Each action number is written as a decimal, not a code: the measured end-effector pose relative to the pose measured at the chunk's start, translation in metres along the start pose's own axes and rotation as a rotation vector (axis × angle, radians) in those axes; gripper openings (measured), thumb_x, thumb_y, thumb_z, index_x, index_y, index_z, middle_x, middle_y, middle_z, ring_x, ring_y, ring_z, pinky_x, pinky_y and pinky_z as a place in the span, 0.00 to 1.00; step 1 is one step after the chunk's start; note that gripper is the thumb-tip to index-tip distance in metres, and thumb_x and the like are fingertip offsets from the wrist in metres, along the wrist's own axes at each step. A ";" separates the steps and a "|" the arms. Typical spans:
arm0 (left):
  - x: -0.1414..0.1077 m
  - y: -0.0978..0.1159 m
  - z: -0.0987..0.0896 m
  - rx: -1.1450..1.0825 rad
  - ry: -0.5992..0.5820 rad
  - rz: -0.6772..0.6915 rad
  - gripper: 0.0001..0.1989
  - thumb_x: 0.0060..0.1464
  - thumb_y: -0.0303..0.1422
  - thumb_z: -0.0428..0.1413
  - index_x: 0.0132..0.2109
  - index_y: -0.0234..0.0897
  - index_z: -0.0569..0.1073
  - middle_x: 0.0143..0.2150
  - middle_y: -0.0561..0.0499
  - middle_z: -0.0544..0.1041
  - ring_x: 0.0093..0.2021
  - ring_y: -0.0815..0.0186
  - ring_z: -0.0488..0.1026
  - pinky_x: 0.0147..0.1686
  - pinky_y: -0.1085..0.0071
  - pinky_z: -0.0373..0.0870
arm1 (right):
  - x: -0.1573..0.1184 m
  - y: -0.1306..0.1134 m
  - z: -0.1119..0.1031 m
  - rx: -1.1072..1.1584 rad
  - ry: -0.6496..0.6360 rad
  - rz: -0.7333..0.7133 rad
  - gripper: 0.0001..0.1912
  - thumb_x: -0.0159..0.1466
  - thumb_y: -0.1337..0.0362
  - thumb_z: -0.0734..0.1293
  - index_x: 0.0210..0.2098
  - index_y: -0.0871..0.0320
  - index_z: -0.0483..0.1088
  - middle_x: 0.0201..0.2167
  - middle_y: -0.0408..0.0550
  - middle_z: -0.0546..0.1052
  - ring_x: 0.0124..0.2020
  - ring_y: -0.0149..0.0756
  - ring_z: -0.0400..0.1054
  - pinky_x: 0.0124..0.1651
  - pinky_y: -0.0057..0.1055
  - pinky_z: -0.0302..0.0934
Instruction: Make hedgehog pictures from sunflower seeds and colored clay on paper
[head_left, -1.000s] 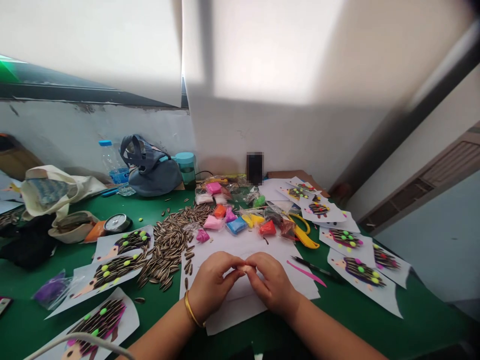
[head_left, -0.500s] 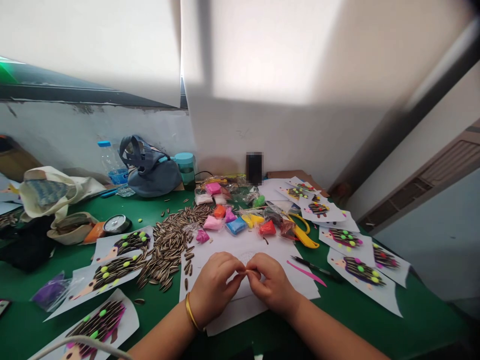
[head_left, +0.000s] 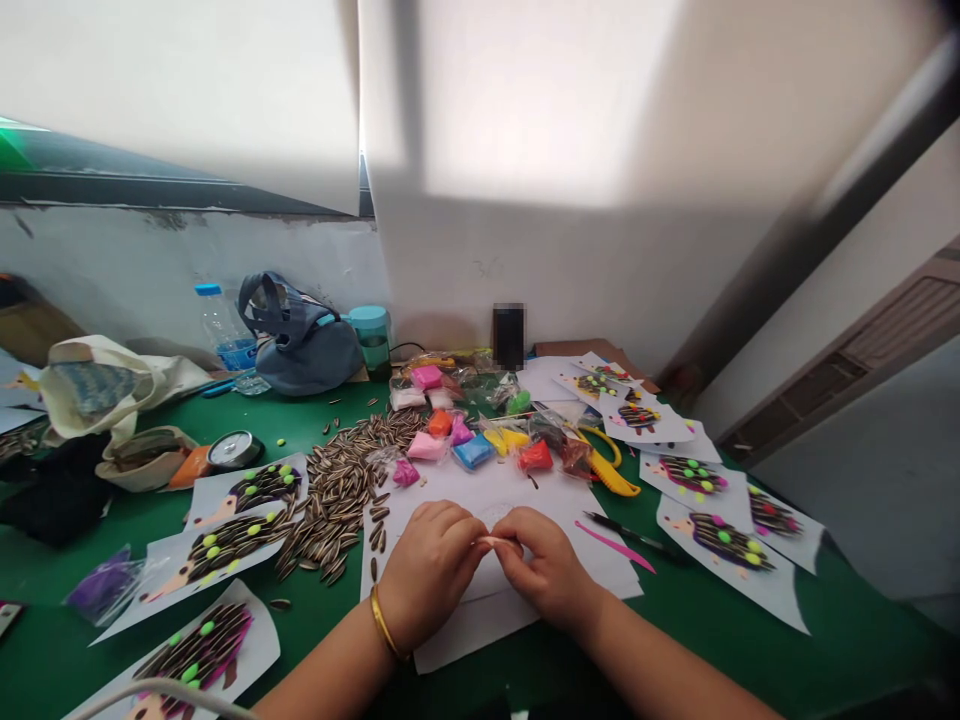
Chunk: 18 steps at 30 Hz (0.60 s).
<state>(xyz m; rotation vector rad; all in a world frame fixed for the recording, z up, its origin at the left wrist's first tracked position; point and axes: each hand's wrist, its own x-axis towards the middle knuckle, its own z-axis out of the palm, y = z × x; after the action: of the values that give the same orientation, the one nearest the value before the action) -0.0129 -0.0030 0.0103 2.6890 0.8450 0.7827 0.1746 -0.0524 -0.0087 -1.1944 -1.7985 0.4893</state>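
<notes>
The left hand (head_left: 431, 572) and the right hand (head_left: 549, 572) are pinching together a small pale piece (head_left: 491, 541), above the white paper (head_left: 459, 502). It looks thin and soft, so uneven pulling may tear it, and a loosened pinch may drop it near the loose seeds (head_left: 379, 527).

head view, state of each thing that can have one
Left hand: fingers closed on a small pale piece
Right hand: fingers closed on the same piece
Blue-capped bottle: upright, cap on
Teal cup: upright, lid on
Blue-grey bag: upright, handles up
Striped seeds: loose, heaped
Black pen: lying down
Blue packet: wrapped in clear film
White paper: lying flat
</notes>
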 end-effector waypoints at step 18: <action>-0.002 0.000 0.006 -0.345 -0.062 -0.250 0.09 0.61 0.37 0.57 0.33 0.38 0.73 0.32 0.52 0.76 0.35 0.64 0.71 0.36 0.69 0.67 | -0.002 0.001 0.003 -0.107 0.044 -0.125 0.05 0.60 0.71 0.64 0.31 0.54 0.70 0.30 0.45 0.69 0.32 0.35 0.65 0.36 0.31 0.59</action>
<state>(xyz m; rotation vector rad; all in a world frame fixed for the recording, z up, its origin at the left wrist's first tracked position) -0.0107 -0.0044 0.0046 2.2439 0.9140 0.7093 0.1725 -0.0528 -0.0120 -1.1472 -1.8681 0.2960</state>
